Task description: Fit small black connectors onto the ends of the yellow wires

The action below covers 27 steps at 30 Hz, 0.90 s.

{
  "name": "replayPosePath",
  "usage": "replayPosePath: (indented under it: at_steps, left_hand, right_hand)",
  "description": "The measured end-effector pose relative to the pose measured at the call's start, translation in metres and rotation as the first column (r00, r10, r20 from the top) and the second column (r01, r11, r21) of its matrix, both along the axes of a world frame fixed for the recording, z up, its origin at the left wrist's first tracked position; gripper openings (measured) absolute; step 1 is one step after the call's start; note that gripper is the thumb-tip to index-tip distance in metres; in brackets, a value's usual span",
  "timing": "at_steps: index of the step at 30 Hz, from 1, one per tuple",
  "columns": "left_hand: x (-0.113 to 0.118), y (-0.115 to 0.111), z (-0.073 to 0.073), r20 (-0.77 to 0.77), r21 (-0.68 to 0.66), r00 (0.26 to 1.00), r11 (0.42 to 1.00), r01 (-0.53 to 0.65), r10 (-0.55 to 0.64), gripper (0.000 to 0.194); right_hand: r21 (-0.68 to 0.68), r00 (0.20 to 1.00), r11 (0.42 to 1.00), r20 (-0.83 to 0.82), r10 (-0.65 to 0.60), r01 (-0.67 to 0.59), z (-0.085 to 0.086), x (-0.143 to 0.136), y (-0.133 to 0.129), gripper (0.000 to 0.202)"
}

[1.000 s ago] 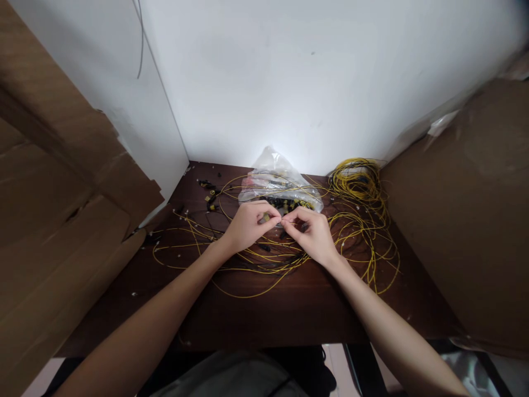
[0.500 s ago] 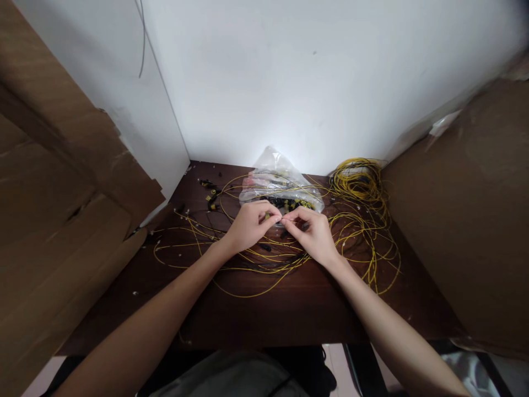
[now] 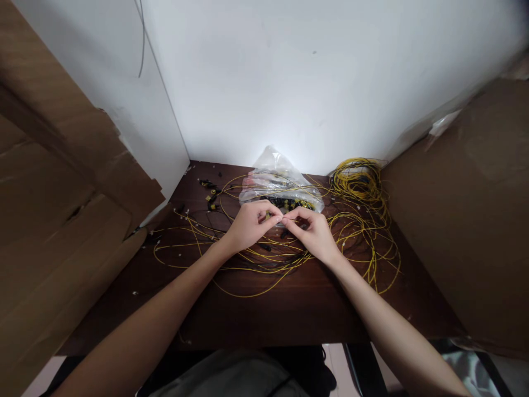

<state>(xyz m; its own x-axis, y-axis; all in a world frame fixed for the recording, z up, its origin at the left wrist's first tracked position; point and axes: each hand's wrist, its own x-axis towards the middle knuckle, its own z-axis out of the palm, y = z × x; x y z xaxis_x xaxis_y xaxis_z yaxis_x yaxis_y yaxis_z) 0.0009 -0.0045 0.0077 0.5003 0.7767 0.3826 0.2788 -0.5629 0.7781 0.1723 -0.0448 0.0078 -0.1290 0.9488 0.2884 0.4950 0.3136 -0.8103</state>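
Observation:
My left hand (image 3: pixel 253 225) and my right hand (image 3: pixel 313 230) meet fingertip to fingertip above the dark table (image 3: pixel 285 320). Both are closed in a pinch, thumb against forefinger. Whatever lies between the fingertips is too small to make out. Just behind them is a clear plastic bag (image 3: pixel 275 162) with black and yellow connector-like pieces (image 3: pixel 295 204) at its mouth. Thin yellow and black wires (image 3: pixel 264 269) run beneath and around both hands. One small black piece (image 3: pixel 266 247) lies among the wires below my left hand.
A coiled bundle of yellow wire (image 3: pixel 355 179) lies at the back right, with looser loops in front. Several black and yellow pieces (image 3: pixel 212 199) sit at the back left. Cardboard sheets (image 3: pixel 61 193) flank the table, and a white wall (image 3: pixel 289 82) stands behind.
Both hands hold nearly the same place and stay pinched together, with only a slight shift at the fingertips. The wires and bag look unchanged.

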Motion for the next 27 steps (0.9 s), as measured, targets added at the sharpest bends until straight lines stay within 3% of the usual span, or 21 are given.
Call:
replayPosePath:
  at_steps: [11, 27]
  left_hand:
    - [-0.0003, 0.0004, -0.0005, 0.024, -0.098, 0.998, 0.994, -0.054, 0.056, 0.014]
    - [0.0007, 0.0006, -0.0012, -0.001, -0.120, 1.000, 0.993, 0.002, -0.002, 0.015]
  right_hand:
    - [0.047, 1.000, 0.999, 0.011, -0.010, 0.009, 0.0028, -0.0012, -0.0006, 0.013]
    - [0.051, 0.999, 0.998, 0.037, 0.020, -0.022, 0.0013, -0.0007, -0.0007, 0.012]
